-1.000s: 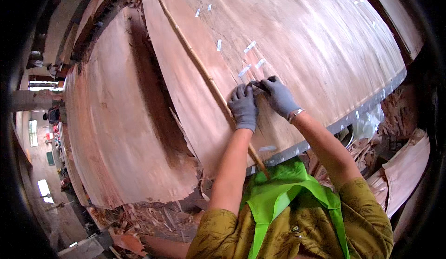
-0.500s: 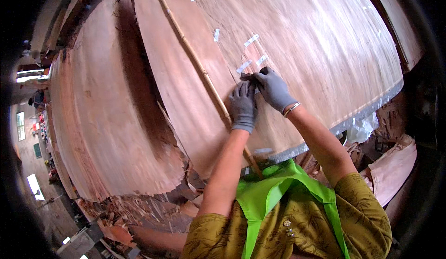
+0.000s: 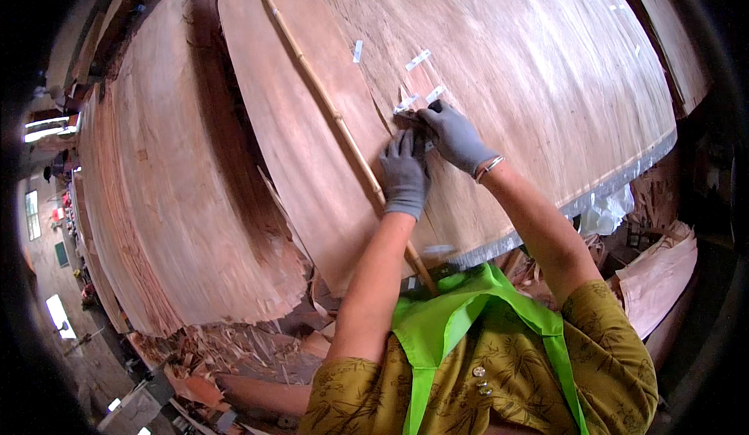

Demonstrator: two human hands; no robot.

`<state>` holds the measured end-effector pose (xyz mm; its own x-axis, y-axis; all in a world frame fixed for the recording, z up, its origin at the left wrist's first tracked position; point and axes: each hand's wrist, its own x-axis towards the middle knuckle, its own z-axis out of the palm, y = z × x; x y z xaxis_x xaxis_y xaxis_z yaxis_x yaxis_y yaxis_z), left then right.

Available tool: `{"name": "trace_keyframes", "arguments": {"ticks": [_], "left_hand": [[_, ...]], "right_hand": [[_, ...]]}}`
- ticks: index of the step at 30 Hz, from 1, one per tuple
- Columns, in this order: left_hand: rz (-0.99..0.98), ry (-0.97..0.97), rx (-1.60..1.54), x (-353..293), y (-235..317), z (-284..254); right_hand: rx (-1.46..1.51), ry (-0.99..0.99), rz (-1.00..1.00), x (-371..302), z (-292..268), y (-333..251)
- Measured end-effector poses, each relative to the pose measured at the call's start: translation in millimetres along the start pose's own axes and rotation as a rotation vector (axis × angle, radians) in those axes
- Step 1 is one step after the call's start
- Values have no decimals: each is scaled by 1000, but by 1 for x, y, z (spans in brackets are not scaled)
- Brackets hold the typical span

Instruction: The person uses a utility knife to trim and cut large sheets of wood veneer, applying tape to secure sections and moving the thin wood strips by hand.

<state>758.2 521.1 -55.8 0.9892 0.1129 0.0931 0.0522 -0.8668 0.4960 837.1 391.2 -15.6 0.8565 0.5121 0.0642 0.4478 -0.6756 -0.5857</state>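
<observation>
Both my hands wear grey gloves and work close together on a large thin wood veneer sheet (image 3: 546, 115). My left hand (image 3: 404, 171) lies on the sheet beside a bamboo pole (image 3: 318, 84), its fingers stretched forward. My right hand (image 3: 459, 137) is closed, fingertips pinched at a small dark patch or piece between the hands; what it holds cannot be made out. Just beyond the fingertips, a white tape strip (image 3: 406, 104) lies by a split in the veneer. Another tape strip (image 3: 418, 60) sits farther off, and several more are scattered on the sheet.
At left stands another stack of veneer (image 3: 179, 162) with ragged edges. Wood scraps (image 3: 250, 349) litter the floor below it. A clear plastic bag (image 3: 605, 213) and a rolled veneer piece (image 3: 659, 279) are at right. The pole's near end reaches my green apron (image 3: 449, 318).
My right fingertips have shifted slightly left and toward the nearest tape strip, which now looks partly raised or bent. My left hand stays nearly in place. The view has shifted a little.
</observation>
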Motion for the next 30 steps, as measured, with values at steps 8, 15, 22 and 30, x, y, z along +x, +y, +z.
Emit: {"name": "trace_keyframes", "arguments": {"ticks": [8, 15, 22, 30], "left_hand": [[200, -24, 211, -1, 2, -8], [237, 61, -56, 6, -11, -11], [149, 139, -230, 59, -25, -46], [313, 8, 47, 92, -35, -42]], "right_hand": [[-17, -152, 95, 18, 0, 9], [144, 69, 154, -21, -11, -2], [-169, 86, -41, -43, 3, -13], [-358, 114, -179, -19, 29, -2]]}}
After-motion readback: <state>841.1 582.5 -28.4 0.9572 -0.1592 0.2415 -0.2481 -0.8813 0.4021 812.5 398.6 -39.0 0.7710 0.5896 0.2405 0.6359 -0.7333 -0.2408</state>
